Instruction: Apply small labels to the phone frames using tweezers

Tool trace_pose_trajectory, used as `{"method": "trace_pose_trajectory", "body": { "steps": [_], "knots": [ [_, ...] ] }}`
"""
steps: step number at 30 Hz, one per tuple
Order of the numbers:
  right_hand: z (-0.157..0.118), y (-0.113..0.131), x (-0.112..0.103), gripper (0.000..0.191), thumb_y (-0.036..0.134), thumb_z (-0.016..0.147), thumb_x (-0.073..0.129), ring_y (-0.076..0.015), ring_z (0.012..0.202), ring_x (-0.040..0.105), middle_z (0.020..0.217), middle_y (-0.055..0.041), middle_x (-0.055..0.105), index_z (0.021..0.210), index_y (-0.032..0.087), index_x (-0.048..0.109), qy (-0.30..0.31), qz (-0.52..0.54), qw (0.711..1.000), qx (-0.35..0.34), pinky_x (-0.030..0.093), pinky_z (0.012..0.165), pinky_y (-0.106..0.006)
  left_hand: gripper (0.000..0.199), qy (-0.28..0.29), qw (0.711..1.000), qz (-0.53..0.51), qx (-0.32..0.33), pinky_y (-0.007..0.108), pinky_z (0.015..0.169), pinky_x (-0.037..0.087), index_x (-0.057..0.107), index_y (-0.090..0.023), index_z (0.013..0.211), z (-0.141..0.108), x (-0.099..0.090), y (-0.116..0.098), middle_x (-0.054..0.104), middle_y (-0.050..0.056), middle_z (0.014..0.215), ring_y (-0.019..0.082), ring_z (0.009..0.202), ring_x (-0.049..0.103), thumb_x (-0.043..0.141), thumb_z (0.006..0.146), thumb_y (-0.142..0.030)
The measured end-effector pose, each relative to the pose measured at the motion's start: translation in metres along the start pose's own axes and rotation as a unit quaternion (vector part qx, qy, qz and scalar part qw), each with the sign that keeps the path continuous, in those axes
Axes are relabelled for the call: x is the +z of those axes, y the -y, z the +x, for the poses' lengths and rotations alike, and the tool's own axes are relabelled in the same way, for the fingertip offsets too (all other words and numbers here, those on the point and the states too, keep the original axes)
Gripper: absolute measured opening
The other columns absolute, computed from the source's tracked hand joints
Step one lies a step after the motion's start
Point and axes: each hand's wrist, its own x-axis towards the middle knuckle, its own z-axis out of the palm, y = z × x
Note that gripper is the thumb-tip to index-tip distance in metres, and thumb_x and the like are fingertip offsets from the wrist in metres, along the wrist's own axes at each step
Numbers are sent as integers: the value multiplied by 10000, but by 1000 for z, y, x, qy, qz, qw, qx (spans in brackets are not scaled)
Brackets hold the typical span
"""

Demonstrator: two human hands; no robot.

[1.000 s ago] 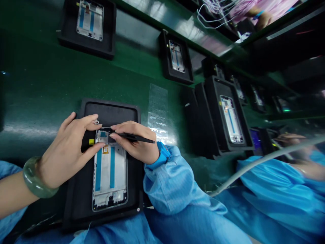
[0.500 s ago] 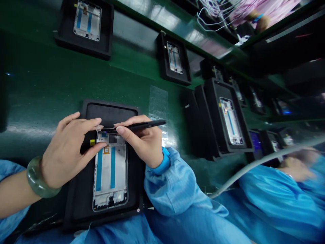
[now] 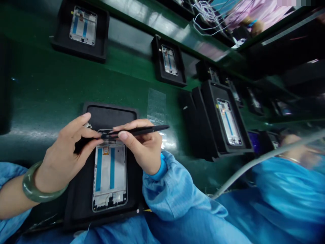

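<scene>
A phone frame (image 3: 119,173) with two blue strips and a small orange flex cable (image 3: 106,150) lies in a black tray (image 3: 78,200) before me. My right hand (image 3: 142,145) grips black tweezers (image 3: 149,129), whose tips reach the frame's top end from the right. My left hand (image 3: 61,152), with a green bangle at the wrist, pinches thumb and forefinger together at those tips. What lies in that pinch is too small to make out. A small pale, metallic-looking piece (image 3: 87,125) shows behind the left fingers.
Further trays with phone frames stand beyond, one tray (image 3: 100,51) at the far left and another tray (image 3: 181,79) at the back middle. Stacked trays (image 3: 210,132) rise on the right. Clear film (image 3: 156,101) lies on the green bench. A pale hose (image 3: 254,166) crosses near a co-worker's blue sleeve (image 3: 286,176).
My left thumb and forefinger have closed together at the frame's top end. The tweezers have moved slightly down and to the left, and the yellow tab beside the frame is now covered.
</scene>
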Motion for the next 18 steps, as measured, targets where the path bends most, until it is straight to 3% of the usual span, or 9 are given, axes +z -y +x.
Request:
{"method": "trace_pose_trajectory", "body": {
  "steps": [4,9,15,18],
  "knots": [
    [-1,-1,-4,169,250,779,707,-164,864,711,921,-35,725,870,204,572,68,-45,993,-88,609,769,-315,657,20,999,28,21,338,890,554,126,-336,1442,1,0,0,704,-49,947,152,945,666,501,912,-241],
    [2,-6,-7,163,173,778,700,-158,890,707,898,-25,721,893,207,589,110,-73,981,-144,608,799,-311,602,8,988,123,90,276,870,555,240,-283,1432,-5,1,5,693,-12,1053,146,954,668,519,903,-210],
    [5,-7,-10,223,96,747,714,-167,908,703,903,-36,722,913,199,606,137,-84,970,-184,611,809,-326,642,53,984,153,79,289,869,565,158,-348,1455,-7,1,5,651,-12,1173,162,1008,655,482,917,-218],
    [5,-5,-10,226,94,742,717,-168,916,702,909,-40,726,905,200,603,139,-95,967,-190,614,803,-320,640,47,982,168,77,272,854,572,144,-342,1460,-6,1,4,645,-12,1186,156,996,660,470,923,-222]
  ]
}}
